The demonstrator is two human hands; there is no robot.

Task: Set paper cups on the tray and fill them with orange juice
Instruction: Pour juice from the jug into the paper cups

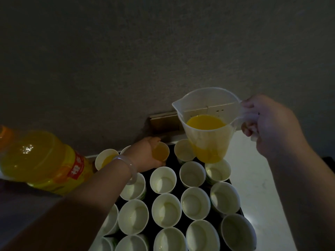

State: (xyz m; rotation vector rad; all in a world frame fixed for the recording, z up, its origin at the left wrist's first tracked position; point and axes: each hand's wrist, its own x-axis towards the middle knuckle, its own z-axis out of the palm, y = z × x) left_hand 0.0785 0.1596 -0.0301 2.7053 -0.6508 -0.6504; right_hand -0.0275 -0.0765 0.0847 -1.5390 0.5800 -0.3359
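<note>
Several white paper cups [163, 180] stand in rows on a dark tray [175, 161]; most hold no juice. My left hand [146, 155] grips a filled paper cup [161, 151] at the tray's far edge. Another cup with juice [107, 158] stands to its left. My right hand [266, 122] holds the handle of a clear plastic pitcher [208, 127], partly full of orange juice, upright above the far right cups.
A large orange juice bottle [41, 160] with a yellow label stands at the left, close to my left forearm. A white counter [253, 178] runs along the tray's right side. A dark wall with a socket plate [165, 122] stands right behind the tray.
</note>
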